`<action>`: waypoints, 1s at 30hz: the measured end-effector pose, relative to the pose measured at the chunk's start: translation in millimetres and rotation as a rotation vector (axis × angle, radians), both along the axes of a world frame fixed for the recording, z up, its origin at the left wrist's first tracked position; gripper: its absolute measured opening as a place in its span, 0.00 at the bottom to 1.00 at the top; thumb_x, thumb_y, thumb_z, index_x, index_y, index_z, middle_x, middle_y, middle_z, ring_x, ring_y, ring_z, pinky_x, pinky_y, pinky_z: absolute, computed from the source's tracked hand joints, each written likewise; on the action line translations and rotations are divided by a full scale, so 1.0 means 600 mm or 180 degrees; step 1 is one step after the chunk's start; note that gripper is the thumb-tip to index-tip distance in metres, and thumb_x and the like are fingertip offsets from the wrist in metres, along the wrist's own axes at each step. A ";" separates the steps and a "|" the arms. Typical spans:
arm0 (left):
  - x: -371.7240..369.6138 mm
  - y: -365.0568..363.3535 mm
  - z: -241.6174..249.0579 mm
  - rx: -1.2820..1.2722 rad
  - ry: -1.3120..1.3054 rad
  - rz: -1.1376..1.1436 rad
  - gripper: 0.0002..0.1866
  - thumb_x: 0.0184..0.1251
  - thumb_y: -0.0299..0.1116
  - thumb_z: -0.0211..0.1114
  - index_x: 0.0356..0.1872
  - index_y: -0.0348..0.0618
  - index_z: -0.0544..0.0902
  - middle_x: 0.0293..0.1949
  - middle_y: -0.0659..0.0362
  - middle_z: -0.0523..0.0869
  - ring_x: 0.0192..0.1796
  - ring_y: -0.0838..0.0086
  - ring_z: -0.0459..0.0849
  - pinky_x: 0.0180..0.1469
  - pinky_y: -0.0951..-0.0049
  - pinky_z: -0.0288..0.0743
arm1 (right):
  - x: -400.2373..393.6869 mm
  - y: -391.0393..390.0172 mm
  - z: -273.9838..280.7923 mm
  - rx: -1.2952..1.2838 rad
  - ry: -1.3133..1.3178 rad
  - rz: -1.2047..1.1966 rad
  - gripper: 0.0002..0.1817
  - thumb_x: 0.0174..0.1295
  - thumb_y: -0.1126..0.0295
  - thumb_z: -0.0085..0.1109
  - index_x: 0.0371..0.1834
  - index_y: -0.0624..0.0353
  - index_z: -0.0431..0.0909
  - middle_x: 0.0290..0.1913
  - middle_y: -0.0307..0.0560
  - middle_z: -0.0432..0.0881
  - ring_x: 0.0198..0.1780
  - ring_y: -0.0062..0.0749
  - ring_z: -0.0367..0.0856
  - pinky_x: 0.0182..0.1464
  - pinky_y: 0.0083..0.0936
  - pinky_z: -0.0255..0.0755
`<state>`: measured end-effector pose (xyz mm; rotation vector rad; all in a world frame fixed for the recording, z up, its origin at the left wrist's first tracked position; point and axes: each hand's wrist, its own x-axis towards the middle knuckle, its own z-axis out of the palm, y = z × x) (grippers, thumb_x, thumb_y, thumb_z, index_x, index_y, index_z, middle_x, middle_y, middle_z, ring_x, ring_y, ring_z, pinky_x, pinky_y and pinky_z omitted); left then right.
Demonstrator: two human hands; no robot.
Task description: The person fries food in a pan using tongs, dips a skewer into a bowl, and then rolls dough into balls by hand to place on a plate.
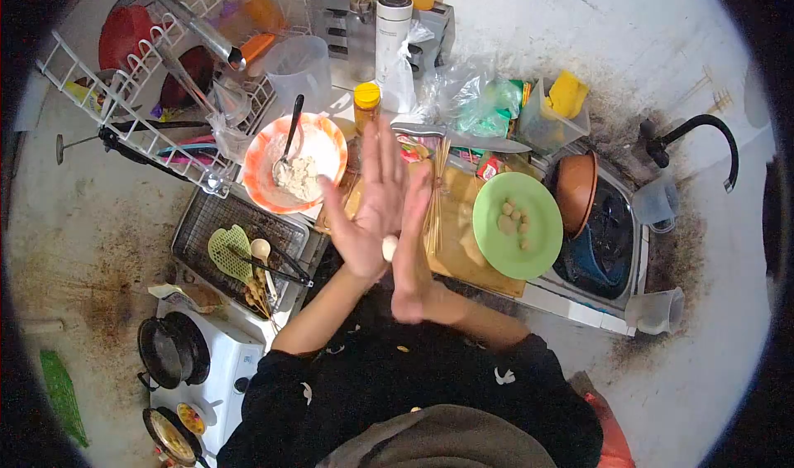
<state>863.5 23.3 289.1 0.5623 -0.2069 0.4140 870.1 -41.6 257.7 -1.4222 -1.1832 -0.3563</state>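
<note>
A small pale ball of dough [389, 248] is held between my two palms near their heels. My left hand [366, 207] faces up with its fingers stretched out. Edge-on beside it, my right hand [411, 241] presses against the ball, its fingers extended too. Behind and to the left stands an orange-and-white bowl [255, 164] with crumbly dough [299, 179] and a black-handled spoon [293, 129]. On the right, a green plate [517, 257] carries several small dough pieces [514, 216]. Thin wooden skewers [436, 195] lie on the wooden board [496, 282] under and beside my hands.
A yellow-capped jar [366, 104] and a white bottle [394, 38] stand behind my hands. A wire tray [194, 241] and a stove [236, 352] with pans are at left, below a dish rack [124, 96]. The sink [633, 278] holds a brown bowl [575, 187].
</note>
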 end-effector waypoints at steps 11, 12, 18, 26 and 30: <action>0.006 0.019 -0.042 0.1305 0.0205 0.0276 0.34 0.68 0.56 0.23 0.68 0.45 0.35 0.70 0.60 0.34 0.71 0.71 0.31 0.69 0.69 0.23 | -0.006 -0.006 -0.015 -0.0541 -0.0108 -0.0416 0.54 0.50 0.26 0.10 0.67 0.62 0.21 0.69 0.59 0.22 0.71 0.50 0.23 0.68 0.43 0.19; 0.011 0.022 -0.038 0.1293 -0.0119 0.0577 0.35 0.67 0.56 0.23 0.68 0.46 0.35 0.70 0.59 0.33 0.71 0.70 0.31 0.69 0.69 0.23 | 0.004 -0.010 -0.017 -0.0539 -0.0102 -0.0410 0.54 0.50 0.26 0.10 0.67 0.62 0.21 0.69 0.59 0.22 0.71 0.50 0.23 0.68 0.43 0.19; -0.030 -0.023 -0.056 0.1939 0.0683 -0.0300 0.34 0.68 0.55 0.24 0.68 0.46 0.35 0.70 0.57 0.35 0.72 0.67 0.34 0.69 0.68 0.27 | 0.034 -0.007 -0.022 -0.0318 0.1452 -0.0671 0.51 0.53 0.31 0.08 0.66 0.67 0.22 0.70 0.59 0.24 0.71 0.48 0.25 0.68 0.41 0.23; -0.016 -0.016 -0.068 0.1285 0.0382 0.0350 0.34 0.68 0.56 0.26 0.68 0.44 0.39 0.70 0.58 0.38 0.72 0.68 0.36 0.69 0.68 0.29 | 0.040 0.001 -0.039 -0.0055 0.0769 -0.0239 0.55 0.49 0.27 0.09 0.66 0.67 0.23 0.70 0.58 0.22 0.71 0.47 0.21 0.67 0.45 0.22; -0.019 -0.021 -0.098 0.1441 0.0796 -0.0292 0.38 0.65 0.61 0.27 0.68 0.44 0.41 0.70 0.59 0.40 0.72 0.68 0.37 0.69 0.66 0.29 | 0.016 -0.001 0.004 -0.0062 0.0680 -0.0331 0.45 0.61 0.40 0.26 0.67 0.67 0.25 0.69 0.62 0.25 0.71 0.49 0.22 0.68 0.41 0.23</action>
